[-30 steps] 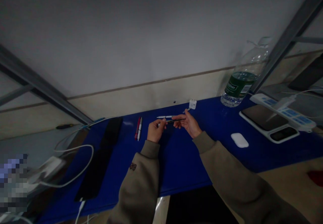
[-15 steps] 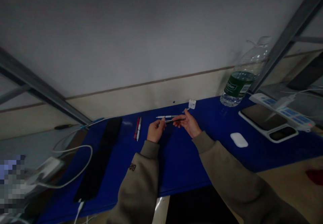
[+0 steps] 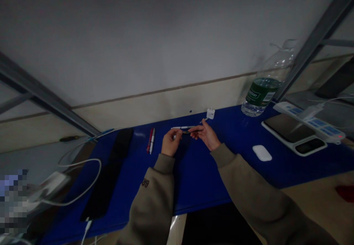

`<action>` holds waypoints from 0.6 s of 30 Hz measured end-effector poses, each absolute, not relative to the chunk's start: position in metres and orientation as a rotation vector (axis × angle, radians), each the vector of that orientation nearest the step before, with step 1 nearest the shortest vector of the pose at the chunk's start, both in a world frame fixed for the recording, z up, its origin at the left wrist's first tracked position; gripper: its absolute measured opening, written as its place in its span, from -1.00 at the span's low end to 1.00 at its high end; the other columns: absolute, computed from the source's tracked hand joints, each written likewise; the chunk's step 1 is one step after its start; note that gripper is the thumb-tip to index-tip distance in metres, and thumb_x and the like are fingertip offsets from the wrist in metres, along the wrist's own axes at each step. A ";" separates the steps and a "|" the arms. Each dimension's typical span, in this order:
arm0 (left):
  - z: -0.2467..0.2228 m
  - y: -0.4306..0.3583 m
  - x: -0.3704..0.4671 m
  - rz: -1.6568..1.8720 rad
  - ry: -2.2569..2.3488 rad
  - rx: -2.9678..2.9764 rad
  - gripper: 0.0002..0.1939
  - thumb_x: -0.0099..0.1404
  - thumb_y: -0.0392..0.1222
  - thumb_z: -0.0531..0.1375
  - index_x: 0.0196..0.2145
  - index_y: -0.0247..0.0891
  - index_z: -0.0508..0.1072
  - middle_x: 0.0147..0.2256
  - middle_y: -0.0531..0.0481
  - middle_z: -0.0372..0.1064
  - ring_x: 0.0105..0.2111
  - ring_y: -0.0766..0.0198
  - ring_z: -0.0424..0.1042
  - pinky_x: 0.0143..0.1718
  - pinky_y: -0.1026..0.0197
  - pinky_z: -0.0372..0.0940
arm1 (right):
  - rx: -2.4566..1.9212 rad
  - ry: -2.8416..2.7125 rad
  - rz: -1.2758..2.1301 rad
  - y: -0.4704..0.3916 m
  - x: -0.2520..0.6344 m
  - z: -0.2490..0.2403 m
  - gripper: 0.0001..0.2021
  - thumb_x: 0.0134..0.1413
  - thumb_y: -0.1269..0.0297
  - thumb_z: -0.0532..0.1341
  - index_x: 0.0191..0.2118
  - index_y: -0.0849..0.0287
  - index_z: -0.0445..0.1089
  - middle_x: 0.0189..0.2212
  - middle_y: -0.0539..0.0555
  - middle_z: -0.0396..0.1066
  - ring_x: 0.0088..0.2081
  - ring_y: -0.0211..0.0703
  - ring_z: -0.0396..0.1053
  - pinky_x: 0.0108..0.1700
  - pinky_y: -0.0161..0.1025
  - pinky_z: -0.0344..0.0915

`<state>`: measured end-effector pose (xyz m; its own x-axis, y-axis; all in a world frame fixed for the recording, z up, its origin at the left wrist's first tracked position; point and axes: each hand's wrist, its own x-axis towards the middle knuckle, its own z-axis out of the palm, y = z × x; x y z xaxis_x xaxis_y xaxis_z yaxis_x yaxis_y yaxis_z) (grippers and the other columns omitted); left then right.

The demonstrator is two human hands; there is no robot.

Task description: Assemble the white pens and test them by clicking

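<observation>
My left hand (image 3: 170, 143) pinches one end of a slim dark pen (image 3: 186, 132) between thumb and fingers. On the other end, the fingers of my right hand (image 3: 208, 136) close round it. It lies roughly level between the two hands, just above the blue tabletop (image 3: 193, 178); fingers cover much of it, so I cannot tell whether it is in one piece. Right behind it rests a white pen (image 3: 183, 127), partly hidden by my fingers. Left of my left hand lie a red pen (image 3: 149, 142) and another white pen (image 3: 152, 141), side by side.
A white charger (image 3: 210, 113) sits near the wall. Farther right are a big water bottle (image 3: 262, 92), a white earphone case (image 3: 261, 153), a white device with dark screens (image 3: 293, 132) and a power strip (image 3: 326, 125). Black slabs (image 3: 105, 182) and a white cable (image 3: 91, 160) lie left.
My left hand has shifted its fingers slightly on the pen, with thumb and fingertips now closer to the right hand. My right hand stays almost still.
</observation>
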<state>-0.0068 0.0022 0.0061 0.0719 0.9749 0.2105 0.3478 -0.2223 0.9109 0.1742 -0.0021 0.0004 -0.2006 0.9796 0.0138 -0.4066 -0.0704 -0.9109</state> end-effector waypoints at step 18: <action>0.002 -0.008 -0.004 0.575 1.436 2.527 -0.61 0.38 0.02 -0.14 -0.36 -0.23 0.35 -0.48 -0.06 0.35 -0.45 0.26 0.34 -0.41 0.29 0.09 | -1.009 -1.144 1.360 0.003 0.174 -0.008 -0.23 0.07 -0.30 -0.21 -0.56 0.24 0.48 -0.65 0.15 0.38 -0.57 -0.22 0.28 -0.50 -0.26 0.11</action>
<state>-0.0040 -0.0079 0.0022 0.4594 0.8545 0.2425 0.7854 -0.5183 0.3383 0.1737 0.0025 -0.0084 -0.1007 0.9947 0.0202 -0.1899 0.0007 -0.9818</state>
